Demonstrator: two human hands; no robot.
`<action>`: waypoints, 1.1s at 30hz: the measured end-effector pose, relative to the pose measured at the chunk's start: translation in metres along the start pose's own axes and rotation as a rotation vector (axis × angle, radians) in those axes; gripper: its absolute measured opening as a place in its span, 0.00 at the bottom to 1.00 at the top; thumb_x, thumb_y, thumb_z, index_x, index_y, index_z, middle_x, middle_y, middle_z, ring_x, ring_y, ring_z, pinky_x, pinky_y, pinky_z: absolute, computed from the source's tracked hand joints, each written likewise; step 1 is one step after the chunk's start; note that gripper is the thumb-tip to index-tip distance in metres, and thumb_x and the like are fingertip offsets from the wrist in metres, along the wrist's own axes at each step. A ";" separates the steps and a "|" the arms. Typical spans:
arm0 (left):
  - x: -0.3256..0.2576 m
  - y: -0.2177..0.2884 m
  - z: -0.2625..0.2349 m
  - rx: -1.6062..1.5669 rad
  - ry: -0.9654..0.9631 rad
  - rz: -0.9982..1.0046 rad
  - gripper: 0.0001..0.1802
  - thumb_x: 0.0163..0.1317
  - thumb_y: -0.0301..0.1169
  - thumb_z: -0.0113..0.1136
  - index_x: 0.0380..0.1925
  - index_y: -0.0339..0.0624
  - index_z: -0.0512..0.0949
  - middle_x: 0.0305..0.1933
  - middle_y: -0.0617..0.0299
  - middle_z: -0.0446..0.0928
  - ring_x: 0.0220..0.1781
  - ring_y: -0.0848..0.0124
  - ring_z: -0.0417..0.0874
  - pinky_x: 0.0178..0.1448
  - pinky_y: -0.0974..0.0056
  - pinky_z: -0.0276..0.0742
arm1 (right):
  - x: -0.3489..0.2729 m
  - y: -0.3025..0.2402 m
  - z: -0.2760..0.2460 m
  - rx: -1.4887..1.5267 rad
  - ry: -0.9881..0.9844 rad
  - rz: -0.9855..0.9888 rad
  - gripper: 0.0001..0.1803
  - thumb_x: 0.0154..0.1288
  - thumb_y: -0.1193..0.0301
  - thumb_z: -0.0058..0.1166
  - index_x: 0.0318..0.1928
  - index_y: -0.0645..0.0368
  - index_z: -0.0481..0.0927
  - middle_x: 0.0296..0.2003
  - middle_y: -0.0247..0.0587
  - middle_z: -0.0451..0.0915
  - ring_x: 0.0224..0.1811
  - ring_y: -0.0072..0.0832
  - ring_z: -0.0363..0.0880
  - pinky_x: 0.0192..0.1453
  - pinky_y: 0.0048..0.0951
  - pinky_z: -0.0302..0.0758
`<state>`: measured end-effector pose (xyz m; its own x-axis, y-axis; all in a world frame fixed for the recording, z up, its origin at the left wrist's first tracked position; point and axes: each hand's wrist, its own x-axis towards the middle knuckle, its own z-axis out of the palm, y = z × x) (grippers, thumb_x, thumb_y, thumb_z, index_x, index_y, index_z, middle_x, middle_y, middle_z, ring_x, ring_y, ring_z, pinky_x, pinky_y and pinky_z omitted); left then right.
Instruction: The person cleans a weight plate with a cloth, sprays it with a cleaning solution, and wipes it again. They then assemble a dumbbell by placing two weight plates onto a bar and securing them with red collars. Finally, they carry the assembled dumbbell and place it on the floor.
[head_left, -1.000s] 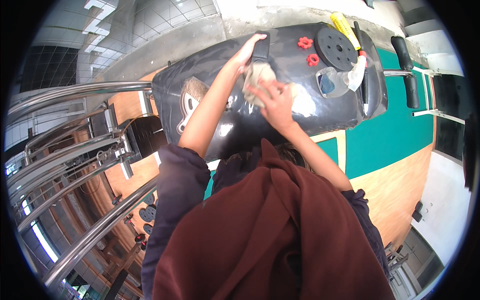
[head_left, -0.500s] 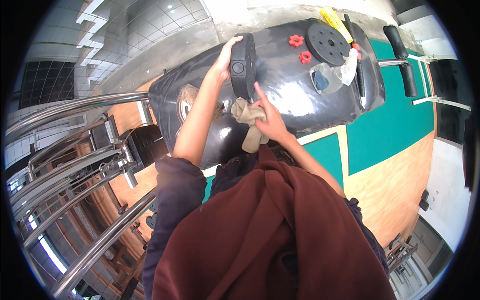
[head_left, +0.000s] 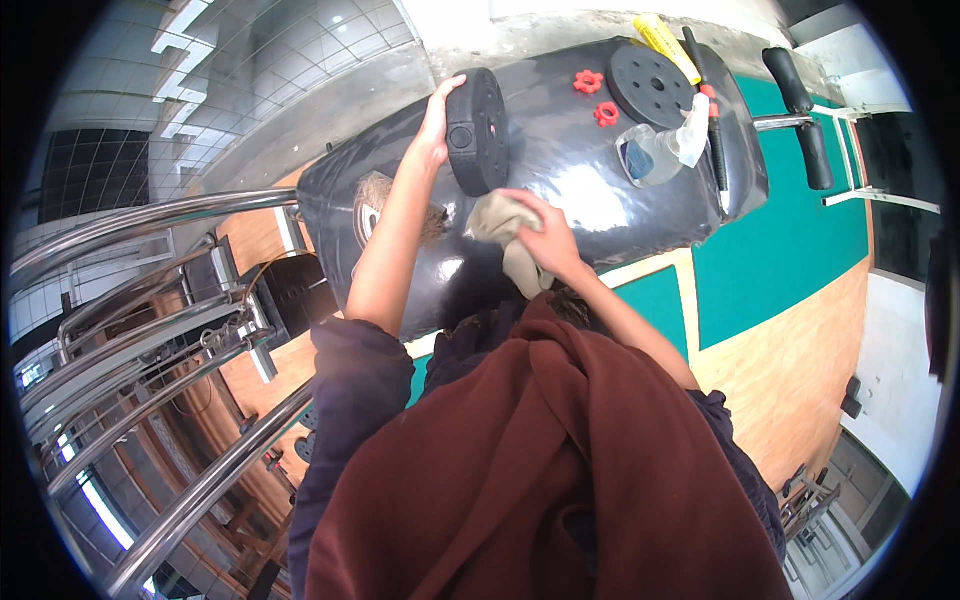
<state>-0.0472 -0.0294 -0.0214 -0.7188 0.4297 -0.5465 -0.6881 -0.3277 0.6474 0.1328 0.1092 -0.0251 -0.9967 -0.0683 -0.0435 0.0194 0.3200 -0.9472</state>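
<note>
A black round weight plate (head_left: 478,132) stands on edge on a shiny black padded surface (head_left: 560,130). My left hand (head_left: 434,122) grips its far left side, fingers hooked over the rim. In my right hand (head_left: 549,240) is a bunched beige cloth (head_left: 503,222), close to the plate's near edge; whether it touches the plate I cannot tell. To the right, a second weight plate (head_left: 640,84) lies flat beside two red star-shaped collar nuts (head_left: 588,82). A clear spray bottle (head_left: 650,155) with a white head lies near a black dumbbell bar (head_left: 716,140) with a red collar.
A yellow bottle (head_left: 667,48) lies at the back by the far plate. Chrome machine tubes (head_left: 150,225) run along the left. At the right are black foam rollers (head_left: 792,85) on a post. Green mats (head_left: 780,250) cover part of the wooden floor.
The plate has turned slightly, so more of its right face shows. My right hand, finger pointing before, has shifted right and down, its fingers now closed round the cloth.
</note>
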 end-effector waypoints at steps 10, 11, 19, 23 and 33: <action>0.016 -0.007 0.000 -0.016 0.027 0.013 0.29 0.51 0.55 0.48 0.38 0.38 0.75 0.31 0.52 0.77 0.28 0.60 0.78 0.36 0.56 0.77 | 0.005 0.021 0.034 -0.736 0.162 -0.571 0.32 0.34 0.82 0.52 0.47 0.44 0.78 0.54 0.26 0.71 0.48 0.31 0.69 0.52 0.32 0.65; 0.015 -0.007 0.000 -0.022 0.029 0.024 0.30 0.51 0.55 0.48 0.38 0.38 0.75 0.31 0.52 0.77 0.28 0.60 0.78 0.36 0.56 0.77 | 0.004 0.029 0.037 -0.733 0.146 -0.562 0.32 0.35 0.82 0.51 0.47 0.44 0.77 0.53 0.26 0.71 0.47 0.31 0.69 0.51 0.32 0.65; -0.008 -0.019 0.013 -0.300 0.179 0.176 0.27 0.52 0.56 0.47 0.33 0.41 0.72 0.28 0.56 0.74 0.28 0.62 0.76 0.33 0.57 0.75 | -0.013 0.052 0.007 -0.353 0.296 -0.214 0.26 0.45 0.82 0.48 0.49 0.50 0.75 0.45 0.31 0.76 0.46 0.32 0.71 0.50 0.28 0.69; -0.023 -0.025 0.029 -0.457 0.307 0.210 0.27 0.54 0.55 0.45 0.37 0.42 0.71 0.32 0.56 0.73 0.32 0.61 0.75 0.36 0.55 0.74 | -0.018 0.038 0.028 0.810 0.462 0.561 0.16 0.65 0.74 0.40 0.53 0.63 0.68 0.45 0.41 0.75 0.45 0.29 0.75 0.50 0.31 0.71; -0.128 -0.039 0.051 -0.175 0.091 0.348 0.33 0.57 0.52 0.43 0.51 0.34 0.67 0.48 0.49 0.74 0.47 0.54 0.76 0.52 0.55 0.72 | 0.024 0.071 -0.007 1.347 0.309 0.794 0.14 0.62 0.63 0.45 0.41 0.60 0.74 0.33 0.41 0.79 0.35 0.31 0.78 0.41 0.33 0.75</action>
<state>0.0765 -0.0287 0.0502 -0.9123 0.1940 -0.3607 -0.4030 -0.5819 0.7064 0.1098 0.1365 -0.0915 -0.6738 -0.0593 -0.7365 0.4040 -0.8642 -0.3000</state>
